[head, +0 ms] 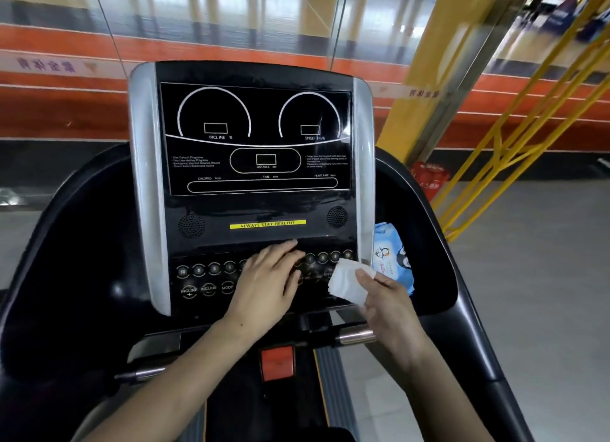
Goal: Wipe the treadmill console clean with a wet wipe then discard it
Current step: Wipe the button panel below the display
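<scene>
Well, the treadmill console (254, 138) fills most of what I can see, its dark screen giving no clear sign of wiping yet. Her left hand (267, 276) lies flat and relaxed across the button rows, while the right hand (379, 296) pinches a folded wet wipe (346, 281) at the panel's lower right corner. Wiping looks barely started; discarding remains. A wipes pack (392, 260) sits beside.
</scene>
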